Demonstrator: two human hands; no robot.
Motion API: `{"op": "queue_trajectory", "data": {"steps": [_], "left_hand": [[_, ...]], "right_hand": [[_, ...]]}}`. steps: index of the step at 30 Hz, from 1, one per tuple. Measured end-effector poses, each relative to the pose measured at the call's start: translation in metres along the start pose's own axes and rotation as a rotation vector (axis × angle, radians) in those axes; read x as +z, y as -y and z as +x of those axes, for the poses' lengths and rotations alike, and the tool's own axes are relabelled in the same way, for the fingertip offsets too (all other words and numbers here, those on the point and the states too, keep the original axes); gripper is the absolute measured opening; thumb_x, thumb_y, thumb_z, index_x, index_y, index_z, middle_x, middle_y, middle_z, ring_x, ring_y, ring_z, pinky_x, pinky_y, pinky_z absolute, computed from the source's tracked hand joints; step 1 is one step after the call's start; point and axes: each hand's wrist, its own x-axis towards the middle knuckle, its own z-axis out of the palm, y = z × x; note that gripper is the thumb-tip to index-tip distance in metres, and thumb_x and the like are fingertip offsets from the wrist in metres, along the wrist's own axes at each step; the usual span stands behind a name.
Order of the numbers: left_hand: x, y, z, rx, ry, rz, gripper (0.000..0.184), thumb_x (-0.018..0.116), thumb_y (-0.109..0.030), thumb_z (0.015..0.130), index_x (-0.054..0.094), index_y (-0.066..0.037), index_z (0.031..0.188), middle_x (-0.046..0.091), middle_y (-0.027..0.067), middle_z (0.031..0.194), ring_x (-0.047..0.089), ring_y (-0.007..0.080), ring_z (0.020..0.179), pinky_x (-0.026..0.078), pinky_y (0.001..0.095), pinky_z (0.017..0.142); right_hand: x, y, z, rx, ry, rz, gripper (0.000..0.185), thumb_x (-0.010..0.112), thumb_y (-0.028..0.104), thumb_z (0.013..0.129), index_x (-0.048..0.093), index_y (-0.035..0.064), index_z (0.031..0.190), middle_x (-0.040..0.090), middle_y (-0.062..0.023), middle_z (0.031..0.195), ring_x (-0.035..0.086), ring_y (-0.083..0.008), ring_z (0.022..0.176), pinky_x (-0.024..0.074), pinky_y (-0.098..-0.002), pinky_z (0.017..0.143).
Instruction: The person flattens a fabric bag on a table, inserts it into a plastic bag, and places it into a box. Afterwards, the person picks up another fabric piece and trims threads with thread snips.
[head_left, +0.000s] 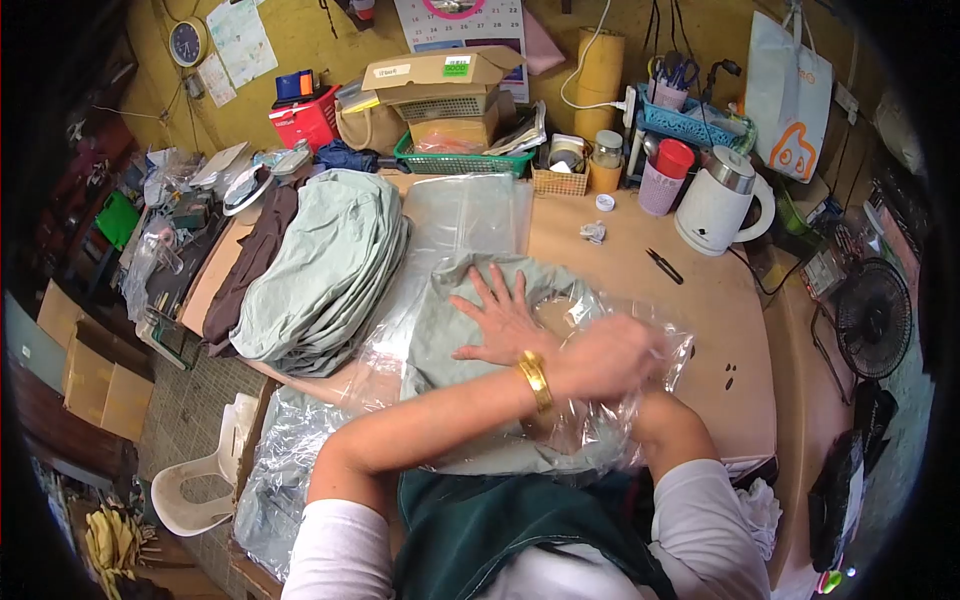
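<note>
My arms are crossed, the left forearm over the right. My right hand [500, 318] presses flat with spread fingers on a folded pale grey-green cloth piece [440, 325]. My left hand [615, 355], with a gold band at the wrist, is closed on a crinkled clear plastic bag [676, 350], its fingers partly blurred. The bag spreads around the cloth's right side and my right forearm. To the left lies a thick stack of similar folded grey-green cloth [315, 265]. Flat clear plastic bags [465, 215] lie behind my right hand.
Small black thread snips [664, 266] and a white kettle [715, 205] are to the right. A pink cup [660, 188], a green basket [465, 163] and a cardboard box [440, 75] stand at the back. Plastic-wrapped cloth [290, 480] sits at the left front; a fan [872, 318] is far right.
</note>
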Motion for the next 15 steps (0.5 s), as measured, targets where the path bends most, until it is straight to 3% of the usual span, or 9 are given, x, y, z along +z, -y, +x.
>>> {"op": "queue_trajectory", "data": {"steps": [2,4,6,9,11,12,13,14,15], "left_hand": [[0.005,-0.048,0.002,0.252,0.022,-0.111,0.034,0.059,-0.010,0.082,0.060,-0.006,0.115,0.065,0.0202,0.084,0.066,0.0347,0.075,0.053,0.0449,0.067],[0.002,-0.107,0.004,0.233,0.135,-0.029,0.028,0.056,-0.009,0.082,0.063,-0.008,0.110,0.065,0.0180,0.085,0.067,0.0307,0.074,0.054,0.0403,0.064],[-0.001,-0.138,0.002,0.626,-0.141,0.029,0.030,0.054,-0.011,0.084,0.065,-0.009,0.112,0.065,0.0112,0.082,0.066,0.0249,0.071,0.052,0.0326,0.057],[-0.002,-0.163,-0.012,0.700,-0.330,-0.006,0.035,0.060,-0.018,0.074,0.061,-0.002,0.105,0.056,0.0063,0.081,0.059,0.0202,0.072,0.050,0.0306,0.067],[-0.022,-0.166,-0.033,0.644,-0.270,-0.059,0.039,0.060,-0.018,0.075,0.061,-0.003,0.111,0.056,0.0057,0.081,0.059,0.0196,0.071,0.050,0.0309,0.065],[-0.034,-0.165,-0.047,0.588,-0.207,-0.107,0.044,0.059,-0.018,0.075,0.060,-0.004,0.117,0.056,0.0050,0.081,0.058,0.0190,0.070,0.049,0.0312,0.064],[-0.045,-0.156,-0.059,0.512,-0.292,0.015,0.049,0.062,-0.020,0.076,0.058,-0.005,0.123,0.057,0.0049,0.084,0.058,0.0192,0.069,0.049,0.0309,0.064],[-0.057,-0.141,-0.070,0.434,-0.374,0.137,0.055,0.065,-0.022,0.076,0.056,-0.007,0.128,0.057,0.0047,0.087,0.058,0.0195,0.069,0.049,0.0307,0.064],[-0.076,-0.125,-0.085,0.282,-0.333,0.116,0.060,0.069,-0.026,0.075,0.054,-0.008,0.130,0.058,0.0060,0.094,0.058,0.0205,0.072,0.049,0.0322,0.067]], "right_hand": [[0.008,-0.011,0.010,-0.037,-0.027,0.040,0.093,0.052,0.074,0.078,0.029,0.0194,0.150,0.011,-0.0252,0.156,0.000,-0.0475,0.144,-0.0028,-0.0717,0.108],[-0.001,-0.018,0.022,-0.002,0.004,0.053,0.096,0.049,0.076,0.078,0.030,0.0149,0.150,0.015,-0.0240,0.156,0.000,-0.0461,0.145,-0.0021,-0.0702,0.109],[-0.007,-0.035,0.035,0.187,0.113,0.140,0.101,0.048,0.077,0.078,0.025,0.0107,0.151,0.012,-0.0244,0.157,0.003,-0.0461,0.145,-0.0024,-0.0687,0.110],[-0.007,-0.069,0.025,0.221,-0.022,-0.020,0.104,0.049,0.077,0.077,0.024,0.0080,0.151,0.020,-0.0245,0.154,0.011,-0.0445,0.144,-0.0008,-0.0672,0.111],[-0.010,-0.091,0.002,0.243,-0.073,-0.128,0.105,0.050,0.078,0.076,0.025,0.0079,0.150,0.023,-0.0242,0.153,0.014,-0.0437,0.144,-0.0001,-0.0673,0.111],[-0.012,-0.102,-0.011,0.304,0.026,-0.065,0.100,0.051,0.075,0.078,0.028,0.0068,0.149,0.027,-0.0238,0.151,0.019,-0.0437,0.142,0.0059,-0.0661,0.111],[-0.014,-0.110,-0.023,0.366,0.124,-0.002,0.096,0.052,0.071,0.080,0.032,0.0057,0.147,0.031,-0.0235,0.149,0.024,-0.0437,0.140,0.0119,-0.0650,0.112],[-0.013,-0.116,-0.030,0.363,0.129,-0.002,0.096,0.052,0.071,0.080,0.032,0.0057,0.147,0.031,-0.0235,0.149,0.024,-0.0437,0.140,0.0119,-0.0650,0.112],[-0.006,-0.124,-0.034,0.338,0.068,-0.042,0.084,0.056,0.064,0.082,0.041,0.0052,0.140,0.038,-0.0221,0.144,0.031,-0.0423,0.136,0.0209,-0.0620,0.108]]}}
